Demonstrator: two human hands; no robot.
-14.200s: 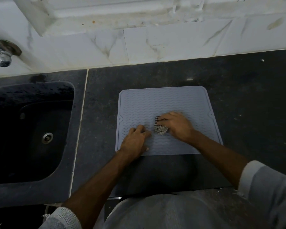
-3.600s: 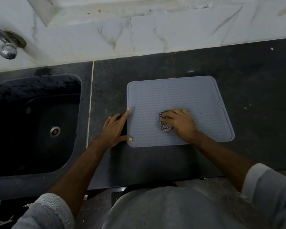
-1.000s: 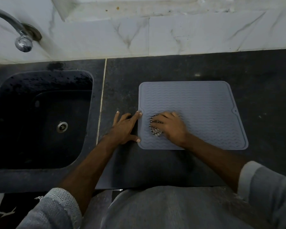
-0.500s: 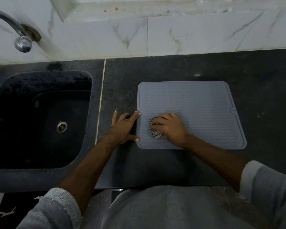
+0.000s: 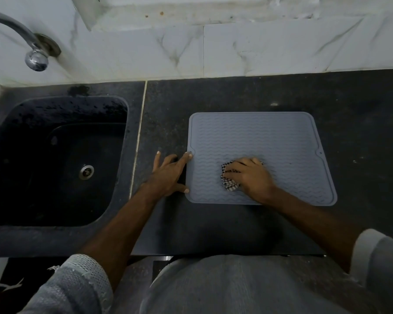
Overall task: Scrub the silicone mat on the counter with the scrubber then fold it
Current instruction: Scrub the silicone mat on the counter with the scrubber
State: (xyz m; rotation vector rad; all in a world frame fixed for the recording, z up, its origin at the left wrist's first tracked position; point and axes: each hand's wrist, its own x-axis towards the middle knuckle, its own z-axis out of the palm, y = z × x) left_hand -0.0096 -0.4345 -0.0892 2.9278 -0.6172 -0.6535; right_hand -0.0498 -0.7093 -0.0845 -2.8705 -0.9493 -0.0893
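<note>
A grey silicone mat (image 5: 259, 137) with wavy ridges lies flat on the dark counter (image 5: 213, 223). My right hand (image 5: 251, 175) presses a checkered scrubber (image 5: 228, 185) onto the mat's front middle; most of the scrubber is hidden under my fingers. My left hand (image 5: 168, 175) rests flat on the counter beside the mat, fingers spread, with a fingertip and the thumb touching the mat's left edge.
A black sink (image 5: 55, 159) with a metal drain (image 5: 86, 171) sits to the left, under a metal tap (image 5: 35, 60). A white marble wall (image 5: 236, 46) runs along the back. The counter's front edge lies close to my body.
My right hand with the scrubber has slid a little to the right along the mat over the last second. My left hand stays at the mat's left edge.
</note>
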